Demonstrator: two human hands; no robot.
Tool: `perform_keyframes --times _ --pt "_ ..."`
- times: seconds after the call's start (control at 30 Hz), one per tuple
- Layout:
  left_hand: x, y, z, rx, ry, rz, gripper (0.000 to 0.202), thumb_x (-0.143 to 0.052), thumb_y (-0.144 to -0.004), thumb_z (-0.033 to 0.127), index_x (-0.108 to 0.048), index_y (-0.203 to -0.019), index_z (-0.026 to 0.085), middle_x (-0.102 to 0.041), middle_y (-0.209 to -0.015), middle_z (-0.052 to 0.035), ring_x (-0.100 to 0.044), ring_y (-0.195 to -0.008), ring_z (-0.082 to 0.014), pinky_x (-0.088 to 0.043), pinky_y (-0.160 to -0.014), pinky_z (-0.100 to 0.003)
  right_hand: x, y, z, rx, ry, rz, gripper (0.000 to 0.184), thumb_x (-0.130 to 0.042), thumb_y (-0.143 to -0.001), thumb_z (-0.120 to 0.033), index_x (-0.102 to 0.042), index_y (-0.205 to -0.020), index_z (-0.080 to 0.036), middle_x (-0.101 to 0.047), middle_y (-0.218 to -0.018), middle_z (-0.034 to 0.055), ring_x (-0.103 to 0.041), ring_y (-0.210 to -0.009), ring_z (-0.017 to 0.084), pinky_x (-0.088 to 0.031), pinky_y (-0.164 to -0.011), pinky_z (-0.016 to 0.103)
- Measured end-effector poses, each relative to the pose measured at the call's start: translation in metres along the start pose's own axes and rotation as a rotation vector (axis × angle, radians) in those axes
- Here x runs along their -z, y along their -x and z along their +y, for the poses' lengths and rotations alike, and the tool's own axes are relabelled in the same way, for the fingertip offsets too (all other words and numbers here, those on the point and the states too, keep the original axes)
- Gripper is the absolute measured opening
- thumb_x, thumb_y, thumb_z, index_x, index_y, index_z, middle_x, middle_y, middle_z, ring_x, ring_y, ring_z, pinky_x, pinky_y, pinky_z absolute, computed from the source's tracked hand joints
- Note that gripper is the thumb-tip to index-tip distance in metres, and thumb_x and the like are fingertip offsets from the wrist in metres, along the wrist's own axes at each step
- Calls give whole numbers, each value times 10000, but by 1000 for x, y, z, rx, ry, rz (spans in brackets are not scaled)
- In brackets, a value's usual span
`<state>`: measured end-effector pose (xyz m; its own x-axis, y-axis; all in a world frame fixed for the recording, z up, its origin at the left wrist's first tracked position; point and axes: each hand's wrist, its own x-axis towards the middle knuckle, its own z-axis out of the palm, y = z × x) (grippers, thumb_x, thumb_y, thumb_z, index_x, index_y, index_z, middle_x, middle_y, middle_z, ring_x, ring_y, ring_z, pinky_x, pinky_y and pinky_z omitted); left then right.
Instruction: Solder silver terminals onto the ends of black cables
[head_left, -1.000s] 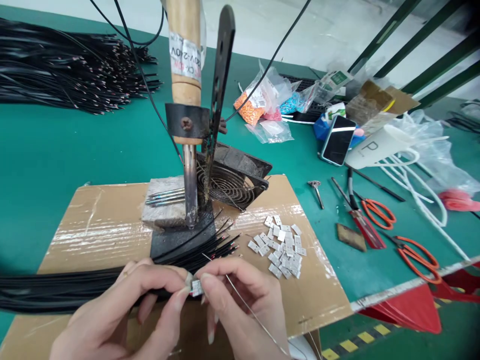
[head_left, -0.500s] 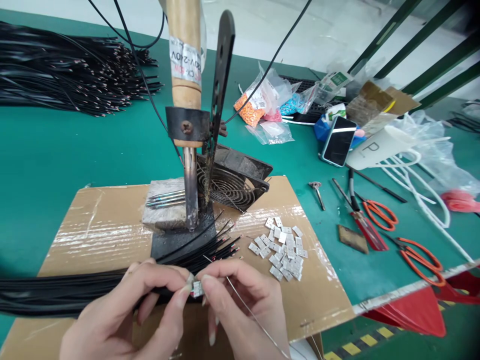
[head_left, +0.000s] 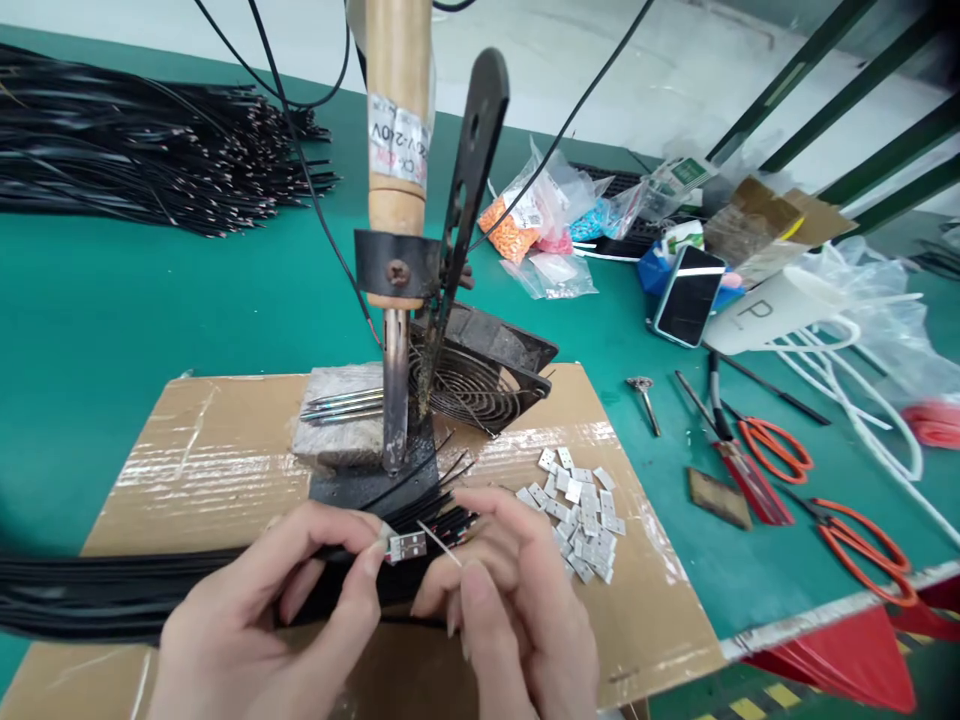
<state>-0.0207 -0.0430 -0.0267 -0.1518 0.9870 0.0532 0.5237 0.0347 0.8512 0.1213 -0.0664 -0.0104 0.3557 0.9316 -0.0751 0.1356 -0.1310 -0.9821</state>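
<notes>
In front of the soldering iron (head_left: 397, 212), a metal connector (head_left: 409, 546) is pinched by the bent-fingered left hand (head_left: 236, 610); right of the iron, thin wire (head_left: 440, 544) is grasped by the curled right hand (head_left: 532, 600).

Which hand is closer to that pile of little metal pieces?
The right hand: it is just beside the pile, on its left in the view. The left hand is farther left, away from it.

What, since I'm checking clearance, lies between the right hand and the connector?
In the head view, the thin wire sticks out from the right hand toward the connector, with cables behind.
</notes>
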Motion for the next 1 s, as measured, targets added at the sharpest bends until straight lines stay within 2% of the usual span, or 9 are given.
perform_keyframes --times 0.07,0.1,0.17,0.33,0.43,0.63,0.77,0.9,1.0 --pt "0 -3 -2 -23 -8 2 117 -697 -907 383 -727 -845 288 -816 -909 -2 -794 -895 -225 -637 -613 -238 0 -2 -1 49 79 16 145 -483 -1069 -313 -600 -989 -282 -591 -682 -44 -533 -621 152 -404 -591 292" --pt "0 -5 -2 -38 -11 0 119 -699 -910 386 -727 -850 288 -816 -907 -2 -794 -891 -223 -629 -591 -230 0 -4 -1 85 107 15 189 -501 -1048 -295 -538 -865 -268 -538 -688 -45 -497 -621 145 -387 -583 284" --pt "0 -9 -2 -55 -15 -10 131 -695 -919 396 -725 -853 287 -810 -892 -2 -791 -873 -217 -615 -562 -219 0 -9 -1 167 111 9 262 -527 -1007 -253 -438 -760 -245 -497 -731 -45 -485 -658 128 -391 -605 261" --pt "-1 -18 1 -45 -31 15 164 -683 -922 418 -721 -839 282 -784 -848 -2 -774 -830 -207 -626 -595 -227 -5 -16 -2 243 -24 70 196 -597 -923 -152 -539 -759 -244 -741 -1055 -40 -717 -941 125 -531 -811 250" --pt "-2 -21 3 -41 -15 17 157 -696 -912 420 -717 -844 281 -779 -843 -1 -775 -806 -207 -624 -598 -227 -7 -16 -4 206 -77 50 207 -652 -867 -113 -571 -735 -250 -809 -1112 -28 -781 -970 156 -575 -873 282" --pt "-2 -26 11 -5 -43 54 152 -685 -906 429 -724 -840 299 -782 -836 16 -760 -772 -189 -550 -515 -193 -1 -22 -8 123 -59 -21 223 -668 -846 -108 -576 -712 -261 -840 -1145 8 -809 -1035 216 -596 -930 330" --pt "-2 -29 16 -13 -48 76 145 -684 -905 416 -730 -844 292 -775 -826 17 -748 -736 -174 -587 -575 -208 4 -25 -6 89 -28 -43 201 -661 -868 -133 -599 -730 -266 -832 -1201 29 -790 -1096 255 -575 -971 384" --pt "-6 -32 22 -45 -15 86 213 -719 -883 469 -721 -819 266 -739 -751 8 -741 -688 -184 -583 -526 -231 3 -25 -5 116 -44 -36 195 -682 -870 -133 -616 -745 -267 -833 -1210 69 -789 -1077 295 -592 -937 425" --pt "-9 -33 27 -72 -18 102 253 -736 -873 504 -718 -807 260 -703 -684 18 -718 -633 -179 -575 -501 -239 2 -24 -6 108 -25 -13 194 -678 -876 -126 -645 -762 -280 -829 -1225 37 -782 -1068 288 -584 -967 443"
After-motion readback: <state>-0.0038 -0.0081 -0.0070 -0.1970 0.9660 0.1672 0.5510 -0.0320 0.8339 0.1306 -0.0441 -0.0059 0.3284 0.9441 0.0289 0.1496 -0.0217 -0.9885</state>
